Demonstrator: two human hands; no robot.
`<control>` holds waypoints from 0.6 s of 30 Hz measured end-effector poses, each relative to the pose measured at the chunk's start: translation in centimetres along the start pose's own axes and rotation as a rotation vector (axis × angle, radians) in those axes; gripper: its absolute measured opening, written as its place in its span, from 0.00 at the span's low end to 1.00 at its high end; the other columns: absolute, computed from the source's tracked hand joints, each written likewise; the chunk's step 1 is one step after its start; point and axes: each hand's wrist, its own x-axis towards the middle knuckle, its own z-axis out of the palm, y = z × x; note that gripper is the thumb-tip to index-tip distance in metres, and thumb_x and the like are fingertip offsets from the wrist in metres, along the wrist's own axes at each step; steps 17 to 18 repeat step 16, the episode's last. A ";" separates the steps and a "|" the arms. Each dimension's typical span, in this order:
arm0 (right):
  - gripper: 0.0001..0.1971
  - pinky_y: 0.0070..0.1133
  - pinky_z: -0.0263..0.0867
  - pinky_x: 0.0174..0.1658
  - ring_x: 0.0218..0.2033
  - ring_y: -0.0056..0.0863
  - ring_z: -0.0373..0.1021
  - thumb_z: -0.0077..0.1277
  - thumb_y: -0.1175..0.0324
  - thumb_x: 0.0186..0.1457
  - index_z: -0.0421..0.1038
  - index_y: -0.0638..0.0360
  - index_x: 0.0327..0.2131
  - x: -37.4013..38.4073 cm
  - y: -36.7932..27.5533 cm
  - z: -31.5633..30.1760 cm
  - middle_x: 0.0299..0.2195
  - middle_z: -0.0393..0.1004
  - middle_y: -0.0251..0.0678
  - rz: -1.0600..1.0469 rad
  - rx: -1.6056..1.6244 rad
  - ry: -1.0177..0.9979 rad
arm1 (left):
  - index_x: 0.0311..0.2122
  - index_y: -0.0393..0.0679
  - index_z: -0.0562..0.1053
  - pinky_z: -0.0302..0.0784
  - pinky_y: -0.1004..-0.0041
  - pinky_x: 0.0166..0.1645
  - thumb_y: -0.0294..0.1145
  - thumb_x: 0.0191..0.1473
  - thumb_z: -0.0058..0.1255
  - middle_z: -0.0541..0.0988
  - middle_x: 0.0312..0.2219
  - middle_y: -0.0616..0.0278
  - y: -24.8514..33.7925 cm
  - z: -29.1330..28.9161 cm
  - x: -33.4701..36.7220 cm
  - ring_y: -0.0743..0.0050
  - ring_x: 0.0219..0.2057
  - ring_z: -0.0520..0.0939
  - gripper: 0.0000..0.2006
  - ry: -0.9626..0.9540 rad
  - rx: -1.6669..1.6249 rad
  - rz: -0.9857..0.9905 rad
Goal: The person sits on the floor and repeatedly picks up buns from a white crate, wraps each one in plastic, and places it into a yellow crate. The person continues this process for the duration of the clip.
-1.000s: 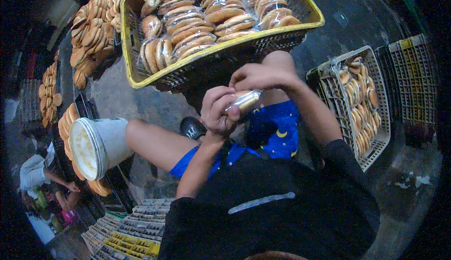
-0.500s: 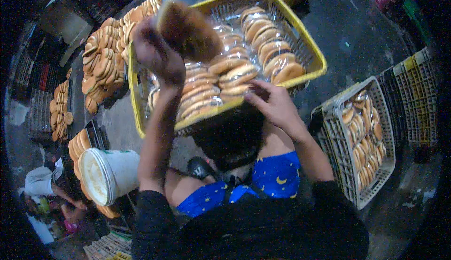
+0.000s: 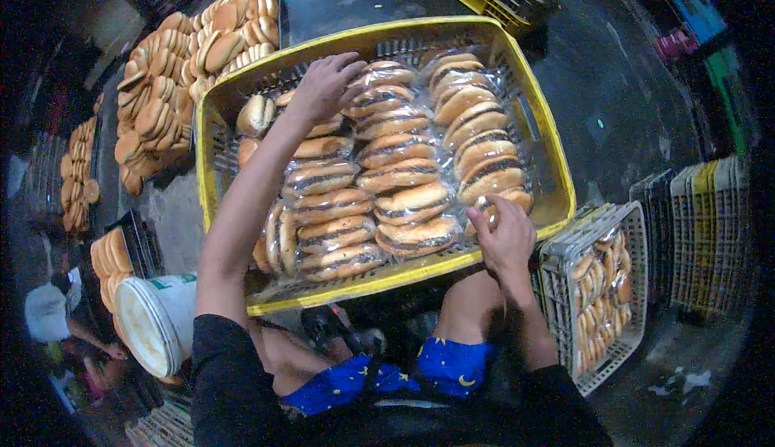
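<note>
A yellow plastic crate (image 3: 563, 181) stands in front of me with rows of filled buns (image 3: 397, 174) in clear bags. My left hand (image 3: 327, 88) lies over the far part of the crate, fingers stretched out and apart, touching bagged buns at the top of the left and middle rows. What is under its palm is hidden. At the near right corner, my right hand (image 3: 510, 236) has its thumb and fingers curled on the near end of the right row, gripping a bagged bun (image 3: 485, 205) there.
Piles of unbagged buns (image 3: 165, 84) lie at the left. A white bucket (image 3: 173, 306) stands by my left elbow. At the right, a grey crate (image 3: 642, 286) holds more buns, beside stacked crates (image 3: 706, 237). Another person (image 3: 48, 314) is at the lower left.
My left hand has come down from above the crate, where it held up a blurred bun, and now lies on the bags. My right hand has shifted from the near rim to the right row.
</note>
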 end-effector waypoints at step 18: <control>0.24 0.33 0.53 0.48 0.42 0.46 0.61 0.46 0.50 0.44 0.67 0.63 0.35 -7.4 -2.9 -14.2 0.35 0.68 0.49 -0.020 0.025 -0.715 | 0.37 0.37 0.68 0.66 0.60 0.42 0.43 0.43 0.46 0.72 0.34 0.43 14.6 -33.3 -36.9 0.45 0.37 0.71 0.20 -0.411 -0.212 -1.693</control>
